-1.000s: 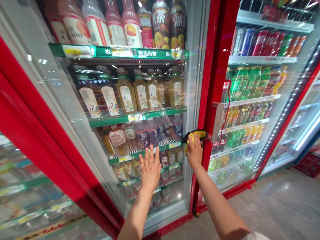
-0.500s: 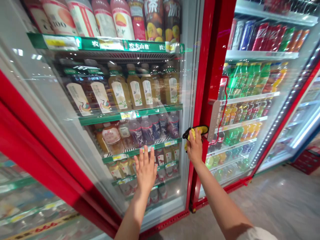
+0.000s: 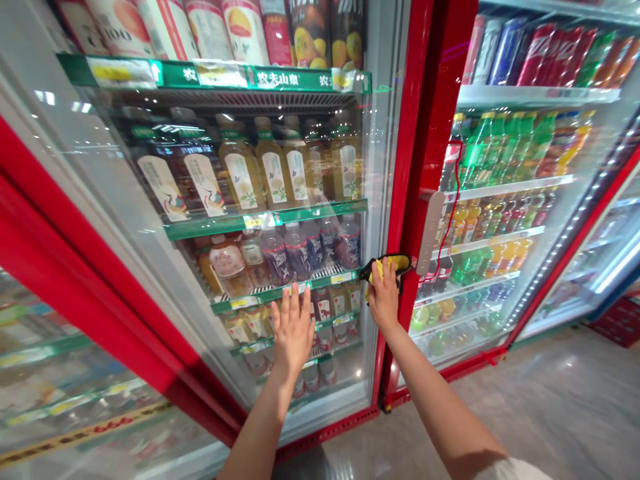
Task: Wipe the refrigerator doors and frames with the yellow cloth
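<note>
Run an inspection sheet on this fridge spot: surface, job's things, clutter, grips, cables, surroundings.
Surface: glass door in a red frame, drink bottles behind it.
Job's things: yellow-and-black tool, exact kind unclear, at the door's edge.
Clutter: nothing seen.
Grips: left hand open at the glass, holding nothing; right hand closed on the tool.
Cables: red cord hanging by the next door's handle.
Surroundings: more drinks fridges beside it, stone floor, red crates far right.
</note>
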A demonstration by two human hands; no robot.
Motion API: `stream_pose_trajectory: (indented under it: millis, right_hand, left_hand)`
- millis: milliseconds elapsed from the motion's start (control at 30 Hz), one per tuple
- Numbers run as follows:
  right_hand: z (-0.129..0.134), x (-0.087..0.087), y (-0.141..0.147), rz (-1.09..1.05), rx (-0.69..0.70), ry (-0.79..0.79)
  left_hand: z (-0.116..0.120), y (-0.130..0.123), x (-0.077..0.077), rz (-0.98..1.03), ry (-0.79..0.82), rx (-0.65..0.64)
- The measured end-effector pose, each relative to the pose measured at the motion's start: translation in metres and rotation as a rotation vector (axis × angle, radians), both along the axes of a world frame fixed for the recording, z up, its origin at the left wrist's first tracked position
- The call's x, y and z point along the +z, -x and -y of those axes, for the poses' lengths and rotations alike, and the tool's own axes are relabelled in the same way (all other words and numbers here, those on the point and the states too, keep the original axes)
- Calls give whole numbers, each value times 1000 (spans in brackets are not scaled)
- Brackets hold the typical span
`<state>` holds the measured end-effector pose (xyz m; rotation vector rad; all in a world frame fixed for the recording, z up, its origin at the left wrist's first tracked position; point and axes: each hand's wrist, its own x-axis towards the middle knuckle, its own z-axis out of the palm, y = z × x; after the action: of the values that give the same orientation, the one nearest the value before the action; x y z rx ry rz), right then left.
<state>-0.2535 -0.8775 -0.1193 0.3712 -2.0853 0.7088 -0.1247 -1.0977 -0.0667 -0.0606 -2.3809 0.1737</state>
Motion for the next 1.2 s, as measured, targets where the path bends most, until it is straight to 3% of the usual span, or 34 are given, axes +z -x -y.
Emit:
stream_pose_trajectory:
  millis: [133, 200, 300, 367, 433, 533, 600, 667, 733, 800, 867, 933, 1000, 1067, 1133, 1200]
  right_hand:
    - [13, -86, -31, 86, 173, -149]
    - [12, -99, -33, 51, 243, -173]
    - [16, -69, -19, -49, 218, -40]
    - [30, -40, -13, -78, 178, 49]
    - [48, -24, -20, -67, 154, 53]
    - [58, -36, -46, -21, 217, -185]
    - [47, -54, -60, -2, 308, -401]
    - [27, -66, -61, -1, 338, -501]
    - [13, -63, -53, -10, 257, -429]
    - [16, -48, -44, -29, 145, -256]
    - [37, -31, -44, -39, 74, -107]
    - [68, -21, -55, -21, 57, -78]
    - [94, -25, -72, 17, 90, -176]
    - [106, -41, -86, 54, 158, -331]
    - [104, -59, -94, 89, 217, -448]
    - [96, -69, -94, 117, 216, -449]
  left_hand:
    - [14, -14, -12, 70, 20, 25]
    - [22, -24, -18, 101, 27, 49]
    - [33, -39, -27, 136, 15, 104]
    - [36, -47, -32, 158, 6, 143]
    - [38, -53, -36, 182, 8, 174]
    - [41, -63, -43, 211, 20, 211]
    - [46, -70, -46, 218, 15, 234]
    - [53, -79, -49, 225, -1, 249]
    - [60, -87, -50, 234, -18, 259]
    - [66, -92, -50, 237, -32, 270]
    - [71, -94, -49, 238, -35, 276]
    - [76, -94, -47, 245, -25, 267]
    - [82, -94, -46, 250, -5, 243]
    - [93, -96, -46, 245, 8, 210]
    - [107, -101, -45, 238, 17, 171]
    - [123, -108, -45, 239, 30, 137]
